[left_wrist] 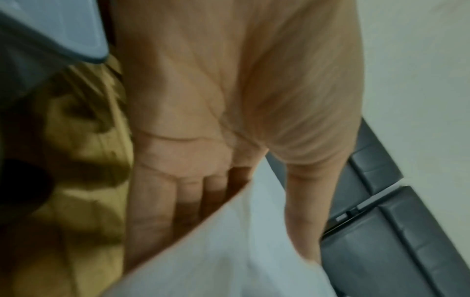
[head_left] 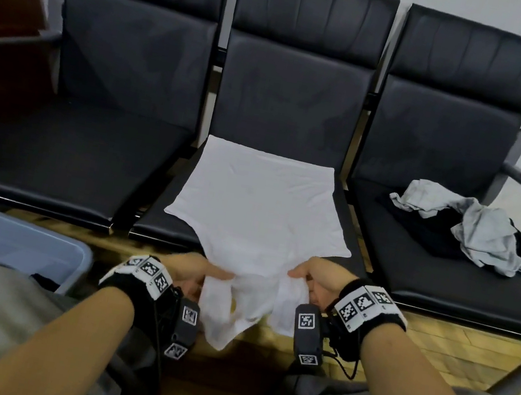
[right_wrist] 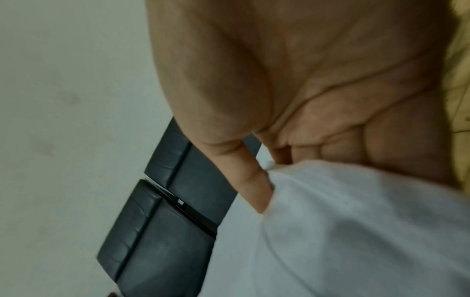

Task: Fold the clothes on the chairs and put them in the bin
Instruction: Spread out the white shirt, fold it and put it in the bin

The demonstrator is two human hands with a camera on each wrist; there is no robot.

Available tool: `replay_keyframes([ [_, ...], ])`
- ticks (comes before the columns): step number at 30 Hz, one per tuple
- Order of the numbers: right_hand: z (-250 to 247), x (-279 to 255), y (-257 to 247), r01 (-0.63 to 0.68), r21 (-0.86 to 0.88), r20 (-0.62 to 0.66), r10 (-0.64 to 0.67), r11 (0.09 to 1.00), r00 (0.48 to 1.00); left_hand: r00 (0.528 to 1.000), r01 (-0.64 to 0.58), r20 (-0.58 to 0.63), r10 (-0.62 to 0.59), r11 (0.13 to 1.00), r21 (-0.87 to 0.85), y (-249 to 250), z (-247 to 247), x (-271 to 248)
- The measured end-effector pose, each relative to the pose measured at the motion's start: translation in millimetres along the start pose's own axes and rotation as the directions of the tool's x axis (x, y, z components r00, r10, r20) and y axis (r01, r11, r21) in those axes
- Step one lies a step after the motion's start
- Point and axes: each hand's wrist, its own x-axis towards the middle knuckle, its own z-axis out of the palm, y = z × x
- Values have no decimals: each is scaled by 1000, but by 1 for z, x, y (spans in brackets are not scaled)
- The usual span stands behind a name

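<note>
Looking down from the head view, a white shirt [head_left: 262,197] lay spread over the middle chair [head_left: 288,108], its near end hanging off the seat's front edge. The left hand [head_left: 193,272] and the right hand [head_left: 314,280] each pinched that hanging end, thumbs on top, one at each side. A heap of grey and black clothes [head_left: 469,230] sat on the chair to the right of the middle chair. The bin [head_left: 34,248] stood on the floor, left of and nearer than the middle chair.

From the left wrist, the thumb [left_wrist: 305,211] lay over the shirt [left_wrist: 229,261] and the fingers [left_wrist: 162,201] ran under it, fairly straight, so this was a flat pinch. The bin's corner [left_wrist: 84,54] showed beside the palm.

From the right wrist, the thumb [right_wrist: 246,180] pressed on the shirt [right_wrist: 343,231] while the fingers [right_wrist: 381,144] curled behind the bunched cloth.

The step in hand looked like folding the near end up over the part on the middle chair. To do it well, both hands should probably lift together and level, keep the edge taut between them, and lay it square to the far hem. The right side looked bunched, so it likely needs smoothing before the fold is pressed flat.
</note>
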Motion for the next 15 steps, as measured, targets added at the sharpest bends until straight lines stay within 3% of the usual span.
replay_keyframes([
  [6, 18, 17, 52, -132, -264, 86, 159, 955, 984, 977, 129, 96, -191, 885, 447, -66, -1, 35],
  [10, 25, 12, 65, -207, -356, 65, 245, 911, 967, 968, 195, 17, -249, 800, 567, -61, -1, 14],
  [15, 31, -1, 70, -204, -322, 6, 218, 924, 976, 974, 212, -55, -222, 789, 577, -61, -4, 21],
])
